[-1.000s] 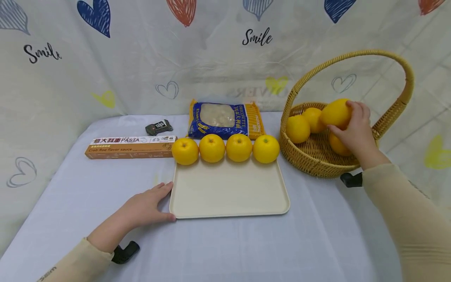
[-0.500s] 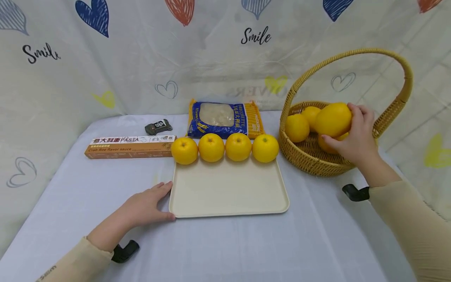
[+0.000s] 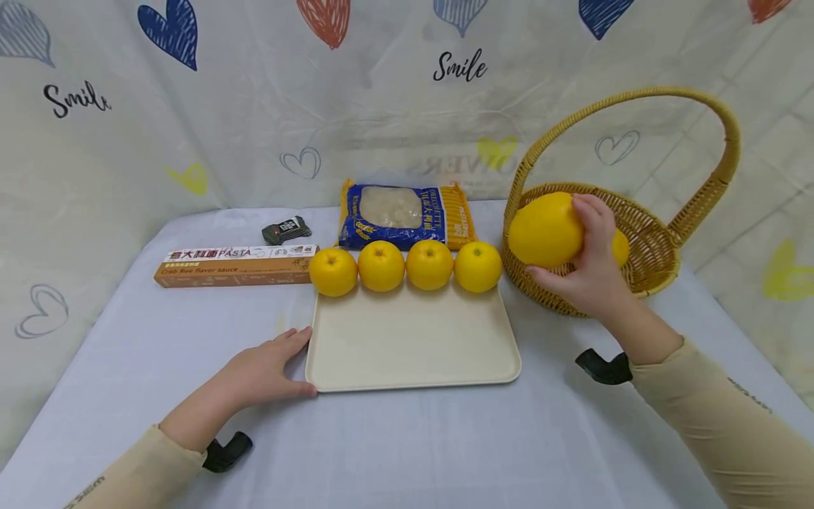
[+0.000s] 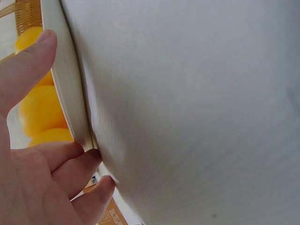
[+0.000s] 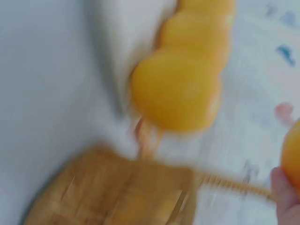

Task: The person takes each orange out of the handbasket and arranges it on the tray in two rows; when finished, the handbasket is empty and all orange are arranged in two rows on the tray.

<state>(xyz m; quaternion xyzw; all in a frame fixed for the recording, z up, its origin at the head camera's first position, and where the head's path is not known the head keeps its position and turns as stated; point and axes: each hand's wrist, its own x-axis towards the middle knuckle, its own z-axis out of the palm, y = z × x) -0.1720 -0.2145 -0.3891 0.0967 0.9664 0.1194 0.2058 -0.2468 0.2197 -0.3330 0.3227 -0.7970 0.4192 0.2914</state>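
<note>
Your right hand [image 3: 596, 268] grips an orange [image 3: 544, 230] between thumb and fingers, at its ten o'clock, against the basket's [image 3: 651, 247] nine o'clock side, as your widespread left hand [image 3: 261, 373] touches the tray's [image 3: 416, 339] nine o'clock edge.

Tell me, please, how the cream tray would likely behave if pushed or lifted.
The cream tray seems stiff, given its flat, straight-sided shape. Pushed, it would probably slide rather than tip, being low and wide. Lifted unevenly, it might let the round yellow fruits along its far side roll.
</note>
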